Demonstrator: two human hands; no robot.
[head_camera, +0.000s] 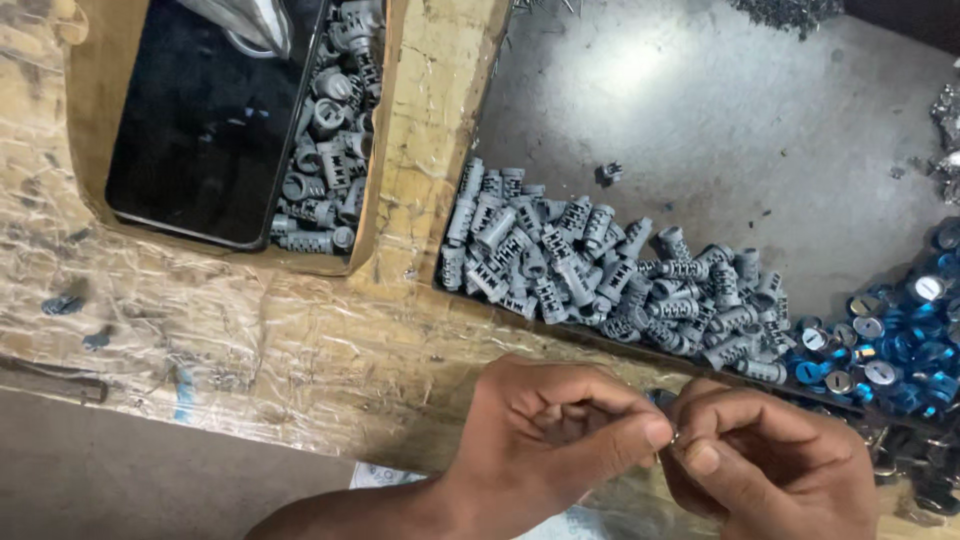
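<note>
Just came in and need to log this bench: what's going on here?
A person works with both hands close together at the bench's near edge. The left hand and right hand pinch a tiny metal piece between their fingertips; what it is cannot be made out. Behind them lies a pile of grey slotted cylinders on a metal tray, with blue-capped parts to the right. A cardboard box holds more cylinders.

Two bare hands, no gloves or rings

The left hand (545, 430) and right hand (765, 460) show short, plain nails; the left forearm (350, 510) is uncovered, with no sleeve, watch or band in view
</note>
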